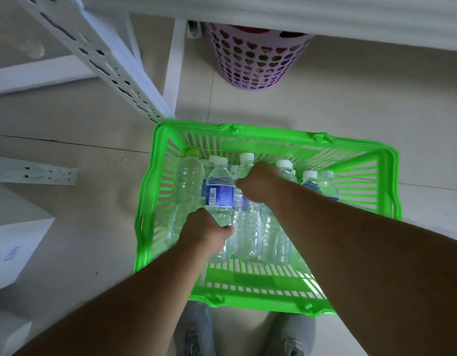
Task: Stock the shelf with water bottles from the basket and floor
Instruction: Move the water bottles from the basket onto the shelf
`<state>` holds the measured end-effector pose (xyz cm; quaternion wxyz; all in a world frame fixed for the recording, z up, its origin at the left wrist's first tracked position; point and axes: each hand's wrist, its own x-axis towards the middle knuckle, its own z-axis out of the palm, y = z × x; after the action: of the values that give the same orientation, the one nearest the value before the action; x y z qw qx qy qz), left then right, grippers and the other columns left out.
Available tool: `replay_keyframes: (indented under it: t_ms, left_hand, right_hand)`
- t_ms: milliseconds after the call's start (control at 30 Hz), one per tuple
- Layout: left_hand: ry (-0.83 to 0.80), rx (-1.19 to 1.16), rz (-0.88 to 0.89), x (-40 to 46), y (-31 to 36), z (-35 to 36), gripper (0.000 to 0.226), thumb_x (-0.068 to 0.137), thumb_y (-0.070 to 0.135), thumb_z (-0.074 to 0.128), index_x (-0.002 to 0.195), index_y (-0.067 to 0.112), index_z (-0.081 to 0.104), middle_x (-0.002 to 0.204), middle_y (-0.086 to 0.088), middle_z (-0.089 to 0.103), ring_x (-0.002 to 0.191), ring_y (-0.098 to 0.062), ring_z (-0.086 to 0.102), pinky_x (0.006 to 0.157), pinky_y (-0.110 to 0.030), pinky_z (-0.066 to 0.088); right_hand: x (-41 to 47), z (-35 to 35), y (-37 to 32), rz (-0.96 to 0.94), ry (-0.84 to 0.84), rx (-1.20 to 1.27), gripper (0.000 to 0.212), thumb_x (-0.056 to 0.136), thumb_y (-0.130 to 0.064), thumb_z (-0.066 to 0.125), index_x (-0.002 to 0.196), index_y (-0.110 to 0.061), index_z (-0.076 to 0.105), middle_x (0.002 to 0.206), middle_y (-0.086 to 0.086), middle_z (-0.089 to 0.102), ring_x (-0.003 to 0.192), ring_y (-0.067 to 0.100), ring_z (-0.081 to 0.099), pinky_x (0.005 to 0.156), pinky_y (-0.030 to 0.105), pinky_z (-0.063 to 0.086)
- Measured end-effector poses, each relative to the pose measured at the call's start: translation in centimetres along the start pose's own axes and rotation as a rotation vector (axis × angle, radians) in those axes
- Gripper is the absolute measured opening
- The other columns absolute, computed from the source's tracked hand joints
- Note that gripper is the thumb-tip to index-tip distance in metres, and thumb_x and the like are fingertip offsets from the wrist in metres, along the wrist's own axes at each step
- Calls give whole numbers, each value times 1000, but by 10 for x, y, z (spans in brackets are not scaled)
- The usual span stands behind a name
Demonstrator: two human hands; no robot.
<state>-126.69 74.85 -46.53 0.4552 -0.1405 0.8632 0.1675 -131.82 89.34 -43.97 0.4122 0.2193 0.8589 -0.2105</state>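
A bright green plastic basket [392, 181] sits on the tiled floor in front of my feet, holding several clear water bottles lying side by side. My left hand [205, 231] is down in the basket, closed around the lower end of a bottle with a blue label [219, 191]. My right hand [258, 182] reaches further in and is closed on the neck of a white-capped bottle [245, 163]; its fingers are hidden under the hand. A larger unlabelled bottle [187, 181] lies at the basket's left side. The white shelf frame [106, 62] rises at the upper left.
A pink and purple bin with heart-shaped holes [258, 60] stands behind the basket under a white ledge. A white box [14, 250] sits at the left edge. A loose white slotted rail [34, 172] lies on the floor at left. My grey shoes [196, 330] are below the basket.
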Motion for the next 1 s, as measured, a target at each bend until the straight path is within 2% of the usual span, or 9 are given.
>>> replay_keyframes:
  t_ms: [133,233,333,400,500,667,767,867,1000]
  left_hand:
    - [-13,-41,-23,1,-2,-3,48,76,43,78,102,12,52,93,0,58,75,-20,57,60,-24,42]
    - [-5,-120,-3,-1,-7,-3,53,76,41,78,114,11,55,97,2,54,76,-17,54,48,-20,34]
    - [-8,-230,15,-7,-12,-3,34,77,35,78,91,17,51,79,6,49,63,-10,47,48,-20,31]
    - [-17,-315,39,-13,-15,-7,36,74,31,80,78,22,45,78,6,47,65,-12,47,58,-22,38]
    - [-19,-407,61,-36,-15,-23,53,59,41,83,99,18,58,106,2,62,96,-19,61,85,-33,51]
    - [56,-523,122,-99,-7,-65,68,40,54,81,98,23,62,105,-6,70,100,-27,67,90,-50,54]
    - [61,-579,189,-173,8,-112,61,47,44,83,101,25,61,107,-5,69,103,-24,65,92,-44,52]
    - [73,-596,294,-261,20,-161,50,57,36,81,102,29,60,105,3,70,104,-14,64,92,-36,51]
    - [44,-604,411,-376,26,-222,38,73,25,83,103,35,62,101,13,71,95,7,63,83,-12,48]
  right_hand:
    - [7,1,3,44,-37,113,32,91,-38,63,89,-6,59,90,8,62,97,27,67,74,28,48]
    - [5,5,8,108,-89,349,56,90,-41,68,124,-4,44,96,6,59,95,25,60,70,27,46]
    - [-3,13,20,122,-44,596,70,89,-38,72,139,-4,36,124,7,55,100,19,60,71,18,45]
    - [-13,16,31,64,82,666,61,84,-38,77,129,-9,49,113,4,62,83,15,62,54,17,46]
    - [-42,2,38,-21,156,686,47,82,-39,78,115,-16,54,102,-3,63,90,21,64,71,31,53]
    - [-119,-61,32,-158,247,724,37,79,-41,80,103,-17,66,90,-3,71,75,16,66,66,31,54]
    - [-190,-113,24,-210,262,774,31,77,-42,82,94,-19,70,83,3,74,64,14,63,57,29,53]
    - [-274,-168,13,-294,284,791,40,72,-47,84,92,-15,70,88,11,74,68,12,61,68,36,56]
    - [-393,-233,-1,-420,319,822,34,77,-35,84,96,-9,72,91,11,75,87,31,71,84,44,56]
